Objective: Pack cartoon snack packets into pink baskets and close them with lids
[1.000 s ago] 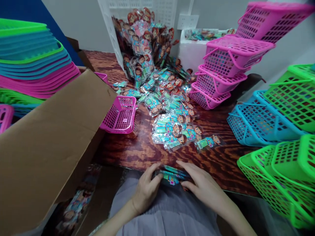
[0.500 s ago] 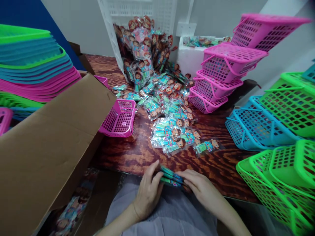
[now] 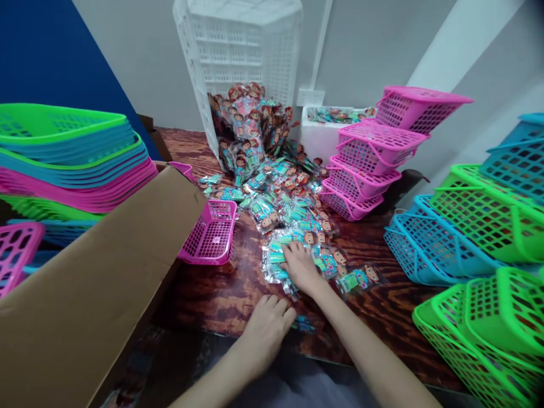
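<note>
My left hand [image 3: 268, 323] is closed around a few flat packets [image 3: 304, 323] printed with a cartoon figure, close to the table's front edge; most of them are hidden under the fingers. Farther forward, my right hand [image 3: 299, 265] rests on the near end of a spread of clear-wrapped packets [image 3: 293, 218], with its fingers bent down onto them. Whether it grips one cannot be made out. One packet [image 3: 357, 279] lies by itself to the right of that hand. A pink basket [image 3: 212, 233] stands on the table left of the spread.
An open cardboard box [image 3: 110, 266] rises at the left, before nested baskets [image 3: 72, 164]. A white crate [image 3: 238, 51] on its side spills packets at the back, beside a white foam box [image 3: 317, 133]. Filled pink baskets [image 3: 374, 147] and green baskets [image 3: 480, 328] are stacked right.
My right hand has left the packets both hands held and reached forward onto the spread. My left hand keeps them, now lower over the table edge. The view has tilted up.
</note>
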### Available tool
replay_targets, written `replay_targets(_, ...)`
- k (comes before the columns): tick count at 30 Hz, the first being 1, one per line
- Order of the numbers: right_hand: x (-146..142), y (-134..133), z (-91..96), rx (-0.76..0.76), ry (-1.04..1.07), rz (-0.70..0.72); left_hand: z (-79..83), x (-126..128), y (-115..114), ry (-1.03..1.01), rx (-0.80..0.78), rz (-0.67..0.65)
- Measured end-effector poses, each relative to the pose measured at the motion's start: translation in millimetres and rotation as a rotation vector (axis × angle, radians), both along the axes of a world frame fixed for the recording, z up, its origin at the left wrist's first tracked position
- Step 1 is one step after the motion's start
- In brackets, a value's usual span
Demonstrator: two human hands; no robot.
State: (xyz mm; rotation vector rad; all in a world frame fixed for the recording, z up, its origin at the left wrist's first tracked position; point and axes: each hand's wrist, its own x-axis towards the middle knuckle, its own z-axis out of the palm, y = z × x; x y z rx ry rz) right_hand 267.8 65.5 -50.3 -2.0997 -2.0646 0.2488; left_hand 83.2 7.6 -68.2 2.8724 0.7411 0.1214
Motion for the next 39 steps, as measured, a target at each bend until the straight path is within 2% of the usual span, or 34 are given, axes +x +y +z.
replay_targets(3,-1,-10,-7.3,-0.023,0.011,0.036,-2.6,-9,4,0.001,-0.013,0.067)
replay_targets(8,15,-34,7.7,-0.075,0.063,0.034,-3.9,-20,3,-0.056,-0.028,0.116)
replay_targets(11,8,-25,14.4,-0.127,0.031,0.064,-5.0,-18,1,-0.087,-0.022,0.132)
replay_targets(14,-6,-5,14.3,-0.206,-0.042,-0.012,-7.2,-18,-1,-0.099,-0.015,0.15)
replay_targets(17,-9,10,13.1,-0.284,-0.005,-0.055,-8.7,-22,-5,-0.107,-0.021,0.164)
replay_targets(19,-2,13,14.3,-0.313,0.052,-0.033,-8.8,-27,-8,-0.118,-0.026,0.167)
replay_targets(22,13,9,20.4,-0.249,0.156,0.03,-8.1,-33,-11,-0.136,-0.035,0.157)
replay_targets(24,16,1,25.7,-0.221,0.199,0.12,-7.5,-34,-12,-0.136,-0.041,0.149)
replay_targets(27,3,-10,30.4,-0.318,0.095,0.269,-7.2,-32,-11,-0.12,-0.037,0.167)
replay_targets(29,-9,-14,29.9,-0.368,-0.037,0.307,-7.3,-31,-11,-0.124,-0.028,0.173)
replay_targets(32,-18,-13,26.2,-0.366,-0.139,0.29,-7.7,-32,-13,-0.147,-0.016,0.175)
replay_targets(35,-15,-13,23.1,-0.357,-0.126,0.25,-7.9,-35,-16,-0.155,-0.022,0.184)
replay_targets(39,-15,-30,23.8,-0.209,-0.139,0.301,-9.1,-37,-19,-0.164,-0.009,0.192)
